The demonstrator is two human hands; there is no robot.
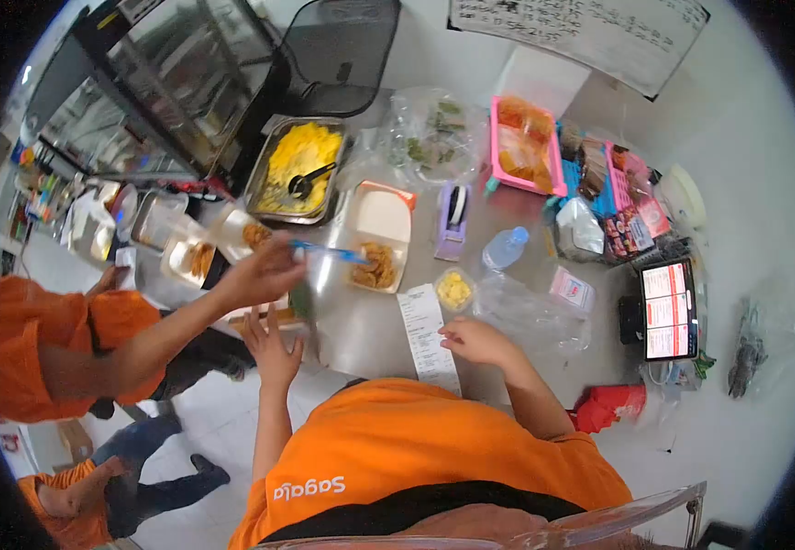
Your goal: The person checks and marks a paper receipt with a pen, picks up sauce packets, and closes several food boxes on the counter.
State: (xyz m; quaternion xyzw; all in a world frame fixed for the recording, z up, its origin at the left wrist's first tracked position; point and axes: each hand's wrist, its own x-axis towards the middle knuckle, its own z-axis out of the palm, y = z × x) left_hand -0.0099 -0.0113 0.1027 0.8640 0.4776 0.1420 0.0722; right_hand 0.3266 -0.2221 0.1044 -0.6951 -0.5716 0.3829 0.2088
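Note:
My left hand (274, 350) is raised at the table's front edge, fingers spread, holding nothing. Curled at the right edge of a long printed receipt (428, 341), my right hand (476, 342) seems to pinch the paper. Just beyond it stands a small clear tub (454, 290) of yellow pieces. Farther back is an open takeaway box (385, 213) with brown fried food (375, 267) in its near half. From the left, a co-worker's hand (265, 272) reaches across above my left hand, holding a blurred blue and silver utensil (329, 251) over that food.
A metal tray (260, 197) of yellow food with a black scoop stands at the back left. Behind are a purple tape dispenser (451, 229) and pink basket (528, 147). A bottle (506, 247), plastic bags (526, 316) and a tablet (669, 312) lie rightward. Co-workers stand left.

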